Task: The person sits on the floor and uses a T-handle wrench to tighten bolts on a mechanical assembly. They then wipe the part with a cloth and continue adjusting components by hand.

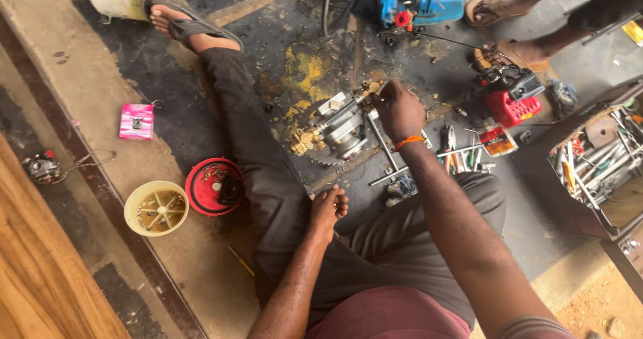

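Observation:
I sit on the floor with my left leg stretched out. My right hand (397, 109), with an orange band at the wrist, is closed on a brass fitting at the top right of a metal pump assembly (337, 128) that lies on the stained floor. My left hand (328, 208) rests on my left knee, fingers curled loosely, holding nothing that I can see. A long metal bar (383, 147) lies just under my right wrist.
A red cap (214, 186) and a cream bowl (156, 208) of small parts sit left of my leg. A pink packet (136, 121) lies farther left. Loose tools (462, 157), a red engine part (511, 104), a tool box (595, 157), a blue machine (418, 1) and another person's sandalled feet (509, 27) fill the right.

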